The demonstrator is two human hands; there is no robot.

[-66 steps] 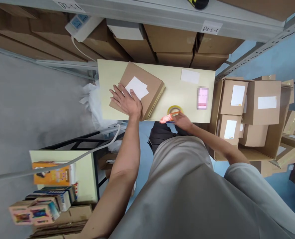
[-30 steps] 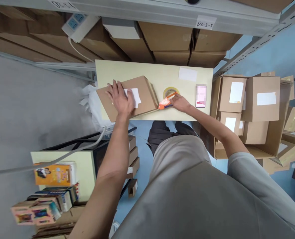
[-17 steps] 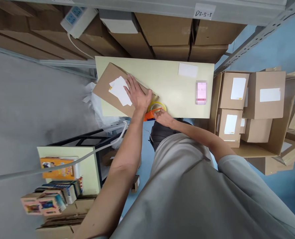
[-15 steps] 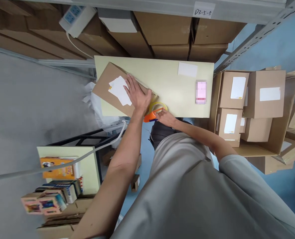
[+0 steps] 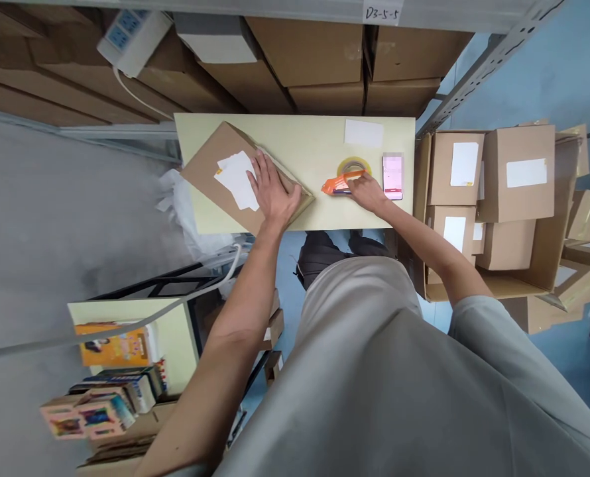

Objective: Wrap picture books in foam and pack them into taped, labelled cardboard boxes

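Observation:
A cardboard box (image 5: 210,162) lies at an angle on the left part of the pale table (image 5: 295,139). White paper sheets (image 5: 240,182) rest on its top. My left hand (image 5: 274,189) is spread flat over the box's right side, fingers partly on the paper and thumb near the edge. To the right, my right hand (image 5: 367,192) grips an orange tape dispenser (image 5: 335,183) loaded with a roll of yellowish tape (image 5: 353,162). The dispenser is apart from the box. Just beyond my right hand is a phone (image 5: 393,175) with a pink screen.
A white paper (image 5: 363,132) lies at the table's back right. Cartons (image 5: 305,53) line the shelf behind, beside a power strip (image 5: 133,40). On the right stands a large open carton (image 5: 518,285) of smaller boxes. Books (image 5: 116,344) occupy a lower-left surface.
My right hand has carried the tape dispenser away from the box's near corner, rightward and farther back over the table. My left hand stays on the box. The view has shifted slightly.

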